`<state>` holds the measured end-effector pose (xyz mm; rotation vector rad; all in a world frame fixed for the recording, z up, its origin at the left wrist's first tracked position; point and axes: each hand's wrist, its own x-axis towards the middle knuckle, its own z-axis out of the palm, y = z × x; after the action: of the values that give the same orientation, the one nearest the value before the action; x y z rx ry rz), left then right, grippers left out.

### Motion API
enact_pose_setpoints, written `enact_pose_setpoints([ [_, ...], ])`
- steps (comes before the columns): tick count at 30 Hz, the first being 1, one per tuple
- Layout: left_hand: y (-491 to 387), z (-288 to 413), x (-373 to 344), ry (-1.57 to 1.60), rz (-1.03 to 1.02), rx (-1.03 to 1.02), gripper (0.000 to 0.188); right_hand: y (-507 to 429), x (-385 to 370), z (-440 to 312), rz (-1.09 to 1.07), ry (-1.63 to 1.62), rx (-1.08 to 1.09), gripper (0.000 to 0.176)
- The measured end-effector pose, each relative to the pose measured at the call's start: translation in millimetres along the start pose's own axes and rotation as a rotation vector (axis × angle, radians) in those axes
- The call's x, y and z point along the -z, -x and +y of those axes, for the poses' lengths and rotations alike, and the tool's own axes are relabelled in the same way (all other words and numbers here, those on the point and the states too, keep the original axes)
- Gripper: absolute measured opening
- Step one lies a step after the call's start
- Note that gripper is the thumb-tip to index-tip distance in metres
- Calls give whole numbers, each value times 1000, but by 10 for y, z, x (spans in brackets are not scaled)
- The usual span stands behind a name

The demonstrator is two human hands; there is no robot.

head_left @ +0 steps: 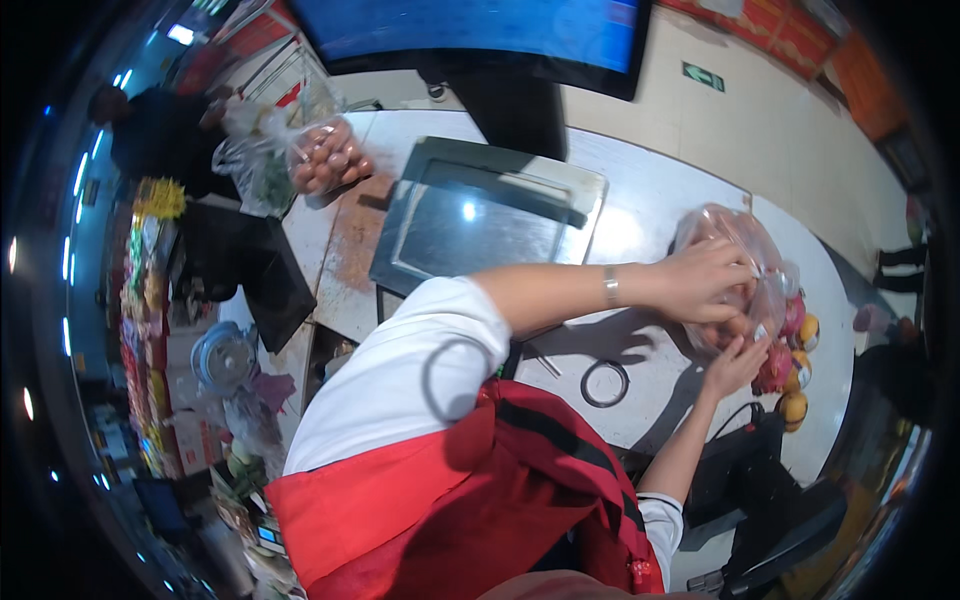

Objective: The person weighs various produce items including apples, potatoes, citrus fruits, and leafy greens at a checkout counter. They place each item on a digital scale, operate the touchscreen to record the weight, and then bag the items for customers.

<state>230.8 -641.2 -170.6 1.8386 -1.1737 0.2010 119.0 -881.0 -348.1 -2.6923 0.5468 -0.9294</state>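
Note:
A clear plastic bag of brown eggs (724, 221) rests on the right part of the white counter (660, 187). My left hand (701, 281), with a metal band on its wrist, reaches across and grips the bag from above. Against the bag's near side is my right hand (739, 367), its fingers and thumb holding the plastic. Pink dragon fruits (776, 367) and several yellow fruits (795, 409) lie just beyond the right hand, partly hidden by the bag.
A scale with a metal plate (480, 217) is set into the counter under a monitor (480, 34). Another bag of eggs (330, 157) stands at left beside a bag of greens (270, 180), near a person (161, 135). A black tape roll (604, 383) lies in front.

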Motion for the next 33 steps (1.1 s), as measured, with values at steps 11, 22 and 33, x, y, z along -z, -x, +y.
enact_pose_setpoints([
  [11,3777,-949,4527,-923,1065,1397,49,200,635,-733,-46,-157,-23,34],
  [22,5180,-2303,5839,-199,1057,1074,50,1191,866,-4759,-293,-864,148,11],
  [33,5420,-1707,5119,-658,817,747,31,1691,-173,-7245,-850,-852,652,66],
])
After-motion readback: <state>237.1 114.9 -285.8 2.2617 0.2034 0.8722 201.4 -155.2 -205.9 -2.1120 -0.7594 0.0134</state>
